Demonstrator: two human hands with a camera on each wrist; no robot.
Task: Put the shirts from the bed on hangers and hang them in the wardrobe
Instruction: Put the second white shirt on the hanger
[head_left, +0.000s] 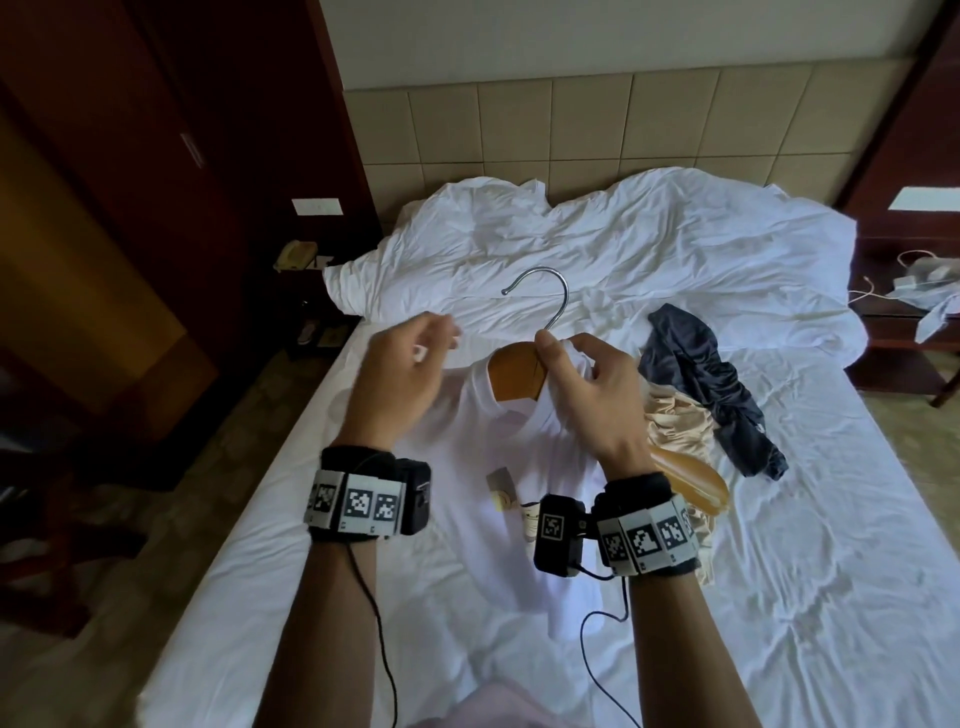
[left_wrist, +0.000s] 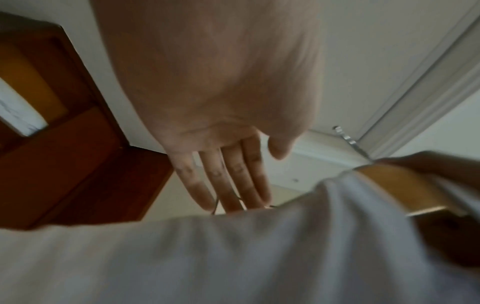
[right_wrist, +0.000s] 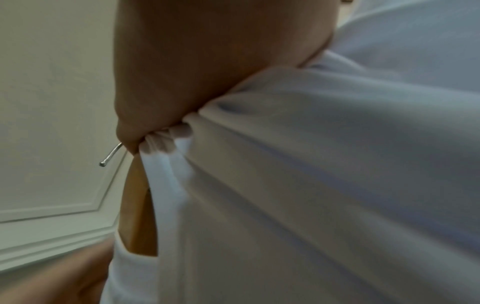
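Observation:
A white T-shirt (head_left: 519, 467) hangs on a wooden hanger (head_left: 511, 374) with a metal hook (head_left: 540, 291), held up over the bed. My right hand (head_left: 566, 358) pinches the bunched collar and the hanger's top just under the hook; the right wrist view shows the thumb (right_wrist: 135, 131) pressing the cloth (right_wrist: 311, 185) against the wood (right_wrist: 137, 216). My left hand (head_left: 436, 338) hovers left of the hanger, blurred. In the left wrist view its fingers (left_wrist: 228, 185) are straight and hold nothing, above the shirt (left_wrist: 233, 257) and beside the hanger (left_wrist: 405, 185).
A dark navy shirt (head_left: 711, 384) and a beige garment (head_left: 675, 421) lie on the bed to the right, with a second wooden hanger (head_left: 691, 483) on them. A crumpled white duvet (head_left: 623, 244) fills the bed's head. Dark wooden furniture (head_left: 104, 156) stands left, a nightstand (head_left: 909, 322) right.

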